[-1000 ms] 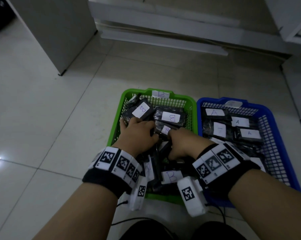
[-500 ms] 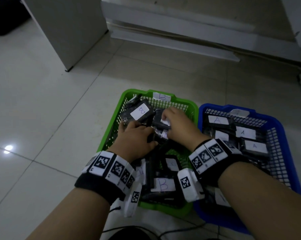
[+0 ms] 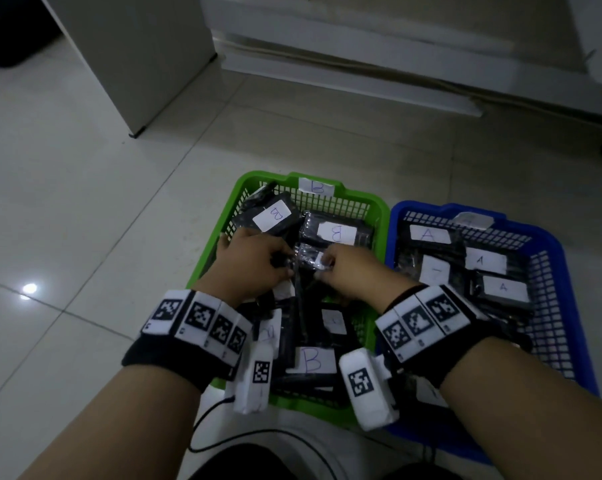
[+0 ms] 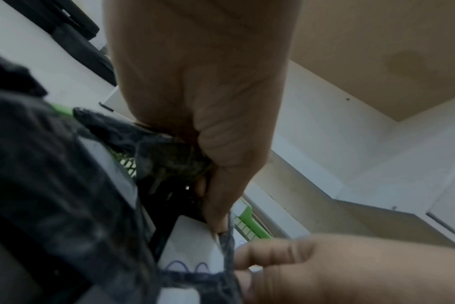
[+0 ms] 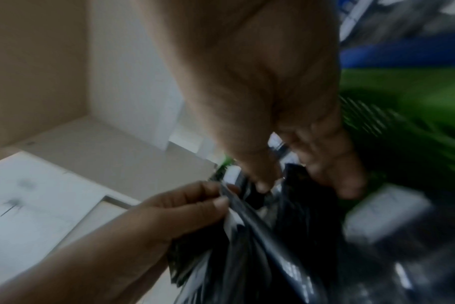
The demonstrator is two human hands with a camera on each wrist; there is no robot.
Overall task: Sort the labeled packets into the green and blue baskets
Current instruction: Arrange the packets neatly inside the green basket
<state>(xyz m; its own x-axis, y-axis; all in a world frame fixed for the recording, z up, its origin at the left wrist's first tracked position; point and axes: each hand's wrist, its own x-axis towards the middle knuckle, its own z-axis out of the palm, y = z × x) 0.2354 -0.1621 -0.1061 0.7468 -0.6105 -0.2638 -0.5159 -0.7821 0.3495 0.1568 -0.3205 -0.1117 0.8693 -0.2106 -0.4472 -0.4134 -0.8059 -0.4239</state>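
A green basket [image 3: 368, 202] and a blue basket [image 3: 562, 271] are sitting side by side on a glossy tiled floor [image 3: 84, 220], near white cabinets [image 3: 136, 57]. Both hands, the left hand [image 3: 254, 261] and the right hand [image 3: 355, 271], are pinching one black packet [image 3: 308, 259].

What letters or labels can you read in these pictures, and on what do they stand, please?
"B": tag on green basket rim.
"B": three packet labels in it.
"A": three packet labels in blue basket, e.g..
Blue basket's rim tag: blurred.
Wristband squares: patterns, no words.

Dim overall, lamp glare on floor tiles [image 3: 30, 289], wrist views blurred, edges bowed
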